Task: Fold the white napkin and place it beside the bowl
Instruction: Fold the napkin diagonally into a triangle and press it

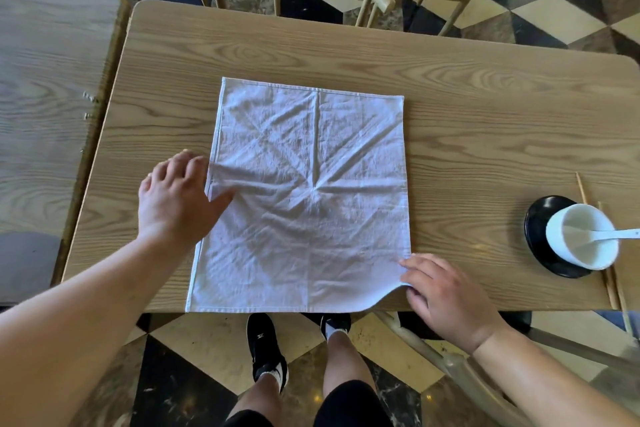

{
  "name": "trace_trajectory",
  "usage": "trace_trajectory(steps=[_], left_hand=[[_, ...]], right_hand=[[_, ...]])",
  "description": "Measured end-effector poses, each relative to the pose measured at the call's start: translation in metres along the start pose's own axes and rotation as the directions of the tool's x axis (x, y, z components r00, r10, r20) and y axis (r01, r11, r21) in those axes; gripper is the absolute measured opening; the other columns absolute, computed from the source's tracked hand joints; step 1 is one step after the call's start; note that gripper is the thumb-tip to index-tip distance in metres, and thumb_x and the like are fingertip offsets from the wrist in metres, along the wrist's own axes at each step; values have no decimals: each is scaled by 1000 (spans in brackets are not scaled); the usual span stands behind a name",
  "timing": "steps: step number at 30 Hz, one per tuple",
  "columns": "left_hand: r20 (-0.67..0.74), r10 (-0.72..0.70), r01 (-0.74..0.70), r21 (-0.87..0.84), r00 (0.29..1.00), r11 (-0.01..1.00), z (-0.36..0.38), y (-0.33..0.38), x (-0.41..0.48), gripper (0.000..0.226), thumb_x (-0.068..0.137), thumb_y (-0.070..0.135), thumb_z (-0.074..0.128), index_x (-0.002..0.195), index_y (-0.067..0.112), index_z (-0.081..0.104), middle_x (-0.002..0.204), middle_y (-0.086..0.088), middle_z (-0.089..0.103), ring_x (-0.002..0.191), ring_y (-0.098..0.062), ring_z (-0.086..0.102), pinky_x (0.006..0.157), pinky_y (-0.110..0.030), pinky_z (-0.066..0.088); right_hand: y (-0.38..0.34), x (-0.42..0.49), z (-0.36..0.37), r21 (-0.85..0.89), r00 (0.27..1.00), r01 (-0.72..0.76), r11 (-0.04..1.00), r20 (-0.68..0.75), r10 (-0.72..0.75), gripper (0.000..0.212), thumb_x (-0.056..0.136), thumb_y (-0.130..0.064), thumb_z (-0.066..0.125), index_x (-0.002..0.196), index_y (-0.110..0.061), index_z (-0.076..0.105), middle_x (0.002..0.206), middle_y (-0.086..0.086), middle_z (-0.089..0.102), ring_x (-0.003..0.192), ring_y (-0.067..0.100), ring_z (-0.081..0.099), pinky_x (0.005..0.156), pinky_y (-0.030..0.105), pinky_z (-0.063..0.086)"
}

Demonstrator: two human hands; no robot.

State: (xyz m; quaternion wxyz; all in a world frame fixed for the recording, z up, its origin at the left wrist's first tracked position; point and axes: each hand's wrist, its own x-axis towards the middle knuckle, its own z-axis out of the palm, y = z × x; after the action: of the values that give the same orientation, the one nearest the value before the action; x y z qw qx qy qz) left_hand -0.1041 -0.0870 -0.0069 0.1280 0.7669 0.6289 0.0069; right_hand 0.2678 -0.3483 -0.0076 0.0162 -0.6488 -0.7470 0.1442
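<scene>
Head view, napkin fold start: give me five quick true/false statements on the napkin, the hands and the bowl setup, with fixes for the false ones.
1. The white napkin lies spread open on the table. True.
2. The left hand is lifted clear of the napkin. False: it rests on the napkin's left edge.
3. The right hand is at the napkin's near right corner, which curls up off the table. True.
4. The white bowl stands directly on the table. False: it sits on a black saucer.
5. The bowl is empty. False: a white spoon rests in it, handle pointing right.
</scene>
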Motion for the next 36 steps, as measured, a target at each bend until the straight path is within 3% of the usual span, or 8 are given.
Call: trace_trajectory(steps=[2, 5, 9, 17, 23, 27, 30, 36], left_hand=[[9, -71, 71, -19, 997, 997, -4, -6, 9, 87, 82, 83, 58, 147, 26, 50, 165, -8, 41, 151, -37, 34, 122, -57, 30], [36, -101, 102, -32, 994, 994, -7, -18, 19, 102, 74, 92, 57, 151, 28, 44, 172, -6, 30, 159, -31, 22, 130, -56, 16], [27, -54, 54, -34, 998, 998, -4, -30, 31, 111, 70, 96, 55, 156, 28, 39, 175, -5, 23, 162, -28, 14, 131, -58, 7], [-30, -41, 38, -89, 999, 995, 10, -49, 41, 102, 74, 95, 45, 156, 34, 43, 175, 1, 24, 163, -19, 11, 132, -54, 1], [-12, -54, 53, -88, 998, 995, 14, -53, 48, 97, 74, 91, 45, 154, 36, 45, 174, 3, 27, 163, -18, 10, 132, -54, 4], [-17, -46, 45, -85, 999, 995, 19, -57, 50, 95, 75, 91, 49, 152, 36, 48, 172, 1, 30, 162, -20, 15, 131, -58, 8], [-6, -48, 47, -79, 999, 996, 20, -60, 52, 94, 76, 91, 49, 152, 37, 48, 173, 1, 30, 163, -21, 15, 130, -59, 9], [-18, -36, 35, -54, 999, 998, 23, -61, 51, 88, 80, 85, 51, 152, 35, 50, 172, -1, 33, 162, -24, 19, 129, -63, 14]], right_hand=[[-3, 13, -4, 52, 997, -41, 998, -59, 44, 5, 88, -21, 75, 92, -18, 74, 102, -5, 72, 102, 18, 65, 83, 35, 61], [-6, 36, -7, 115, 991, -101, 988, -80, 111, 9, 87, -19, 80, 84, -17, 71, 88, -8, 66, 90, 17, 62, 71, 35, 59], [-14, 71, -18, 163, 993, -92, 982, -60, 103, 6, 88, -19, 79, 87, -17, 73, 87, -8, 67, 89, 16, 61, 75, 31, 56], [-31, 166, -32, 282, 998, -50, 958, -33, 62, 6, 93, -25, 72, 90, -20, 71, 87, -14, 61, 87, 13, 56, 78, 27, 47], [-43, 253, -41, 328, 998, -30, 944, -43, 46, 5, 96, -22, 72, 95, -18, 72, 88, -13, 62, 88, 6, 50, 78, 12, 37], [-52, 315, -45, 373, 996, -21, 928, -73, 52, 6, 98, -24, 70, 96, -19, 70, 89, -9, 65, 90, 17, 57, 77, 24, 39], [-59, 362, -50, 407, 997, 4, 913, -73, 28, 8, 98, -26, 65, 94, -20, 67, 86, -9, 62, 88, 19, 57, 74, 25, 35], [-70, 435, -62, 407, 997, -5, 913, 75, -27, 15, 97, -24, 64, 84, -22, 57, 73, -8, 52, 77, 21, 52, 64, 37, 35]])
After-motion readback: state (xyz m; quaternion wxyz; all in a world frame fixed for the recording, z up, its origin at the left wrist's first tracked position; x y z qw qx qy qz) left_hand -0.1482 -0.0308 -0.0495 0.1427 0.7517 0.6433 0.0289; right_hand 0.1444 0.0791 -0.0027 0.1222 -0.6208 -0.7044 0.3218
